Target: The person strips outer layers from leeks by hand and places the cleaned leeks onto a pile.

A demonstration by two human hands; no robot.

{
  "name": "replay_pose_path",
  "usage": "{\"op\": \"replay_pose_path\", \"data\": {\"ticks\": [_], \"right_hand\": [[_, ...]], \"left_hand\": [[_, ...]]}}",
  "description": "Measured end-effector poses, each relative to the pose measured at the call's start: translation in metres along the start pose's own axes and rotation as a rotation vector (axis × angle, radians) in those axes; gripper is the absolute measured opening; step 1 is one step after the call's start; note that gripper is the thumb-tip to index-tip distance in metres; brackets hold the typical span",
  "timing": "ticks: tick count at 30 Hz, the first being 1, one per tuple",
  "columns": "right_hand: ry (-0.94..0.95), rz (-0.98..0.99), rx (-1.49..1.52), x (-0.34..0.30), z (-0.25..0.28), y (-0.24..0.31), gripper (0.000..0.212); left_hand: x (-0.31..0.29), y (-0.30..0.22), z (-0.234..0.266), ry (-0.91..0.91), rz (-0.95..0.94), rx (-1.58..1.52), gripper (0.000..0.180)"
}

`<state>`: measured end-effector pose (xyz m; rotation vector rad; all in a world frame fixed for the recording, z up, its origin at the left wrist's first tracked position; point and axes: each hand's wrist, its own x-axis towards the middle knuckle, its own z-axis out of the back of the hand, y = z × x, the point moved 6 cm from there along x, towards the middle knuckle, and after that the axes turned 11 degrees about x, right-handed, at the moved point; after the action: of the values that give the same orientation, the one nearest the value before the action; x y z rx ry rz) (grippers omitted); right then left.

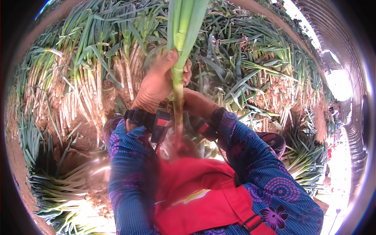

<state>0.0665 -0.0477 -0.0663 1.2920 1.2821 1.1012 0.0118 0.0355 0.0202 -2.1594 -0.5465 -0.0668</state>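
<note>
Upright in front of me stands a leek [178,86], its broad green leaves running out past the top edge and its lower stalk blurred near my chest. My left hand [154,84] is closed around the stalk just under the leaves, its fingertips showing on the right side. Lower down, my right hand [199,103] meets the stalk from the right with bent fingers, partly hidden behind it. Both wrists carry dark straps with small black devices. Piled leeks [84,86] lie behind my left hand, pale stems and roots toward me.
More leeks [276,88] are heaped beyond my right arm. At the lower left, leeks [66,196] lie on brown soil [80,137], and another bunch [303,166] rests at the right. A ribbed curved wall [337,39] rises at the far right.
</note>
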Motion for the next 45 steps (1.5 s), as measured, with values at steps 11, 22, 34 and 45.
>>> {"op": "replay_pose_path", "data": {"ticks": [11,22,34,45], "right_hand": [[0.182,-0.160,-0.080,-0.004,0.007,-0.081,0.026],[-0.297,-0.827,-1.138,-0.245,0.210,-0.114,0.048],[-0.001,-0.131,0.112,-0.008,-0.019,0.051,0.041],[0.056,-0.200,0.304,-0.004,-0.030,0.032,0.030]], "left_hand": [[-0.008,-0.054,0.018,-0.002,-0.272,-0.086,0.051],[-0.035,-0.106,0.074,-0.094,-0.418,-0.204,0.047],[-0.019,-0.044,0.058,-0.507,-0.199,-0.100,0.038],[-0.024,-0.043,0.068,-0.446,-0.206,-0.123,0.035]]}}
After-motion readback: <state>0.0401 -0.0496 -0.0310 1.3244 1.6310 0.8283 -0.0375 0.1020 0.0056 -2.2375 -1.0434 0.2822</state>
